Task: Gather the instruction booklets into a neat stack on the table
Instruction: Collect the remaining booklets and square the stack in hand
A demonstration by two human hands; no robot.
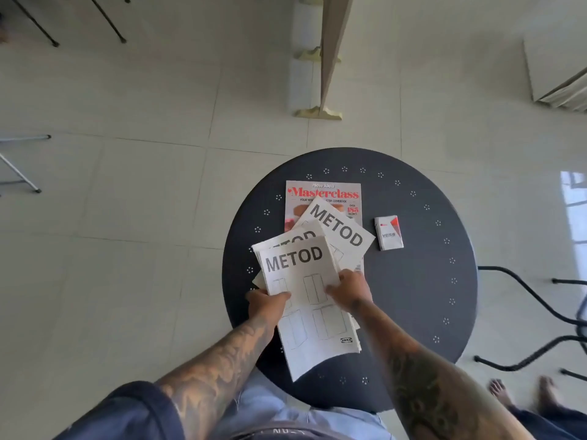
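The head view looks down on a round dark tabletop (413,281) with small flower-shaped perforations around its rim, standing on a pale tiled floor (143,185). Both forearms reach in from the bottom of the frame.

The left hand (266,304) grips the top booklet (305,300) at its left edge, thumb on the cover and fingers (254,295) curled under, closed on the paper. The right hand (351,289) holds the same booklet at its right edge, thumb pressed on the cover and the other fingers wrapped round the side, also closed on it. This booklet reads METOD and lies tilted, its lower corner toward the person.

Just beneath it a second booklet (298,236) shows only its top strip with part of the same word. A third booklet (340,227) is fanned out to the upper right, turned at an angle and overlapping the others. All three rest partly on a cookbook (324,193) with a red Masterclass title, which lies flat near the tabletop's far side.

To the right, apart from the pile, lies a small white pack (389,233) marked VESS. A black chair frame (540,312) stands at the right, with bare feet (521,392) near it.
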